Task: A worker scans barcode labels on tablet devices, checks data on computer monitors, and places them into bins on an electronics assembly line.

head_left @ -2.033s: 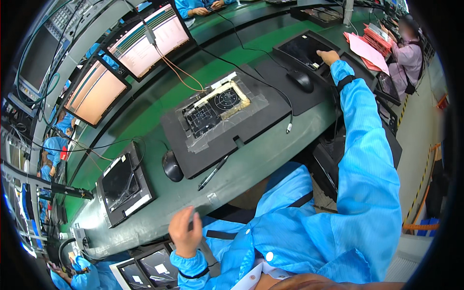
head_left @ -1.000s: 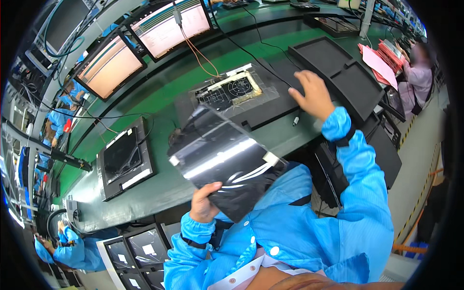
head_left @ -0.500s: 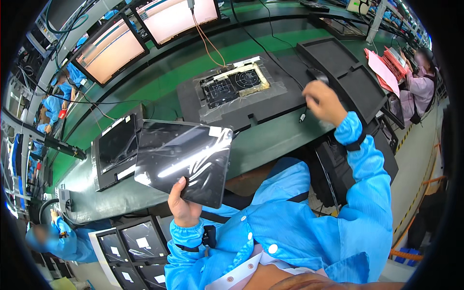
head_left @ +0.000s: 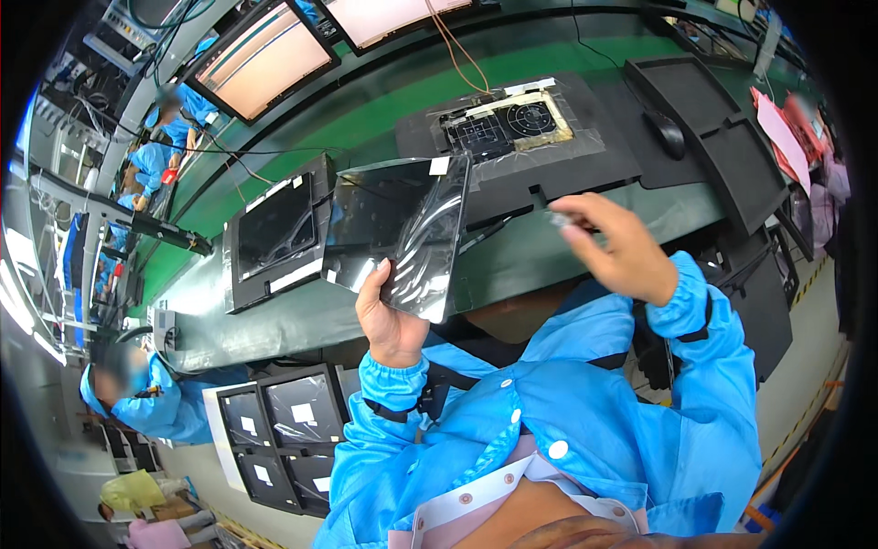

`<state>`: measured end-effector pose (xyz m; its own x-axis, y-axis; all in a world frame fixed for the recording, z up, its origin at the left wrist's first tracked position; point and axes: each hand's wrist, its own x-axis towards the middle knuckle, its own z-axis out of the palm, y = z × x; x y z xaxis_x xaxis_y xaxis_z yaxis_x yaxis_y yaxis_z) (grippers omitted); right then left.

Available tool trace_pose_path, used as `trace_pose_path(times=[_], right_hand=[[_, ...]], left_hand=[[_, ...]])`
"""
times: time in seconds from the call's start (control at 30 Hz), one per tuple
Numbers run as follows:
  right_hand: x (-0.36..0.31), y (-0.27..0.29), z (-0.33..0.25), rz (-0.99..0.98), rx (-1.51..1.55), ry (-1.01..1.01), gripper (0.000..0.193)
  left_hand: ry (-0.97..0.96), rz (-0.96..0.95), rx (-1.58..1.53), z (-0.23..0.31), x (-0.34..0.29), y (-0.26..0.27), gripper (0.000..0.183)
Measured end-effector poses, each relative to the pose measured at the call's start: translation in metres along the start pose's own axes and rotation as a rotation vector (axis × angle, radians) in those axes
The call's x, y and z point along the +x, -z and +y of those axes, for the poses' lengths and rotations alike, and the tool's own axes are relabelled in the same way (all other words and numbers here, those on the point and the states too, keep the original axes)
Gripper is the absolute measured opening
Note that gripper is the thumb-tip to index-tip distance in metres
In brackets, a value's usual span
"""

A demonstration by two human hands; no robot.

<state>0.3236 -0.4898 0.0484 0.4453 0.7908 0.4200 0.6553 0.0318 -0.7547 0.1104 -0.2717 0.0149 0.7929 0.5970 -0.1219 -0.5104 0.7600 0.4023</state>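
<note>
My left hand point(head_left: 395, 322) grips the lower edge of a flat black tablet point(head_left: 389, 215), thumb on its front. Glossy clear film covers the screen, with a small white label at the top corner, and the tablet is tilted over the bench's front edge. To its right, my right hand point(head_left: 626, 247) pinches a small silvery cable plug point(head_left: 556, 218) between thumb and fingertips, apart from the tablet. Another dark tablet point(head_left: 274, 229) lies in a black holder point(head_left: 320, 197) on the bench, left of the held one.
A black foam mat point(head_left: 608, 151) with a taped fixture point(head_left: 508, 123) lies ahead. Beyond my right hand are a black mouse point(head_left: 665, 134) and black trays point(head_left: 722, 137). Monitors point(head_left: 265, 59) stand at the back. A rack of film-covered panels point(head_left: 293, 412) is below left, near a co-worker point(head_left: 151, 393).
My right hand has moved from beside the mouse toward the tablet's side and now pinches the plug. My left hand still holds the tablet. The whole view has shifted.
</note>
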Motion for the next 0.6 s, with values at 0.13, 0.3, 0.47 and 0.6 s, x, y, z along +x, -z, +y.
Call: trace_pose_path(times=[0.13, 0.3, 0.47, 0.6], right_hand=[[0.018, -0.039, -0.029, -0.014, 0.227, 0.009, 0.021], [0.023, -0.061, -0.035, 0.017, 0.193, 0.102, 0.018], [0.025, -0.066, -0.033, 0.0, 0.155, 0.093, 0.019], [0.023, -0.064, -0.032, -0.033, 0.075, 0.122, 0.019]], left_hand=[[-0.039, 0.001, 0.008, -0.001, -0.003, -0.009, 0.02], [-0.061, 0.03, 0.007, 0.005, -0.003, 0.004, 0.022], [-0.06, 0.02, 0.021, 0.006, -0.005, 0.008, 0.024], [-0.043, 0.049, 0.048, 0.004, -0.007, 0.011, 0.026]])
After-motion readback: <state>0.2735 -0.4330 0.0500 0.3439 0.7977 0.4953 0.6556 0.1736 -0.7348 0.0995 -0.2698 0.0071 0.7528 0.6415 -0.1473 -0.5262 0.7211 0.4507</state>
